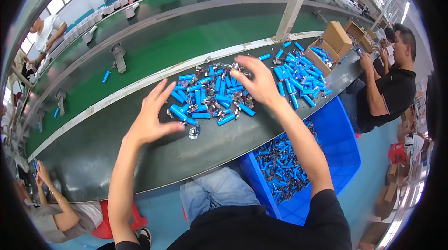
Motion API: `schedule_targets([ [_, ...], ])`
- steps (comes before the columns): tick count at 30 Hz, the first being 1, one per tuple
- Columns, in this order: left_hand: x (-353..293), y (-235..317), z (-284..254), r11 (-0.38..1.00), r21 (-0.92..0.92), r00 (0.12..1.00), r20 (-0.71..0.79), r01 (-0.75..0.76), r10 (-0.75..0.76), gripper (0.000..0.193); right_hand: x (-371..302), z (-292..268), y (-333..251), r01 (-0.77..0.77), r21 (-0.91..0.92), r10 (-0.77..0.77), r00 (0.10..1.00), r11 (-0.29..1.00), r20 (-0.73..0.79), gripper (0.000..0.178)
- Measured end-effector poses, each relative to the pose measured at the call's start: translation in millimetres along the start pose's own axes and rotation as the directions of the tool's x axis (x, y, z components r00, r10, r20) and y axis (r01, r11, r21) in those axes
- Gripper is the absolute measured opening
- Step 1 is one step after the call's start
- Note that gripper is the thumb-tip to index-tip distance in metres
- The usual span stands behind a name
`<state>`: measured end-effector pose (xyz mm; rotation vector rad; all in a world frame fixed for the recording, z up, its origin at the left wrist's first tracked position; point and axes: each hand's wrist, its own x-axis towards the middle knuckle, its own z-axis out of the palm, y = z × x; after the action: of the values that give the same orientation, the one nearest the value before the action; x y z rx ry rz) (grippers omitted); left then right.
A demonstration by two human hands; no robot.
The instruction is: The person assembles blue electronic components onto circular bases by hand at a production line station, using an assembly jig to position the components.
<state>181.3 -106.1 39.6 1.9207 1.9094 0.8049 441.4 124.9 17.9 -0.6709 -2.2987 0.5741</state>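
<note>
A heap of blue cylindrical battery cells [223,98] with small circuit boards and wires lies on the dark worktop [154,166] in front of me. My left hand [151,117] is open at the heap's left side, fingers spread and thumb pointing toward the cells. Over the heap's right side is my right hand [260,81], also open, with its fingers stretched out. Neither hand holds anything; whether the right fingertips touch the parts I cannot tell. One loose circuit board [194,132] lies near my left thumb.
Farther right lies a second pile of blue cells [298,79] beside an open cardboard box [339,40]. A blue bin [343,131] full of cells stands below my right forearm. Beyond a pale rail runs a green conveyor belt [186,45]. Co-workers sit on both sides.
</note>
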Motion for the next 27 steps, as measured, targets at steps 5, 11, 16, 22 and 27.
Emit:
schedule_targets([
  [5, -17.5, 5.1, 43.9, 0.979, 0.201, 0.998, -0.034, -0.037, 0.044, 0.122, 65.4, 56.3, 26.4, 0.024, -0.076, -0.023, 1.0, 0.997, 0.007, 0.062],
  [11, -1.6, 26.1, 90.2, 0.971, 0.238, 0.99, -0.137, -0.004, 0.038, 0.108, 70.2, 60.7, 6.4, -0.076, 0.088, 0.044, 0.947, 0.993, 0.318, 0.039],
  [16, 9.5, 40.7, 99.9, 0.979, 0.2, 0.981, -0.194, 0.035, 0.004, 0.11, 60.2, 36.8, 1.0, -0.188, 0.135, 0.135, 0.934, 0.973, 0.331, 0.038],
  [22, 0.8, 32.2, 58.6, 0.998, 0.068, 0.961, -0.277, 0.002, 0.017, 0.083, 20.6, 13.5, -9.7, 0.062, 0.055, -0.062, 0.998, 0.997, -0.006, 0.037],
  [27, 5.5, 12.2, 59.7, 0.876, -0.482, 0.938, -0.309, -0.013, -0.155, 0.053, -29.7, -3.8, -44.5, 0.043, 0.043, -0.045, 0.997, 0.998, 0.057, 0.03],
])
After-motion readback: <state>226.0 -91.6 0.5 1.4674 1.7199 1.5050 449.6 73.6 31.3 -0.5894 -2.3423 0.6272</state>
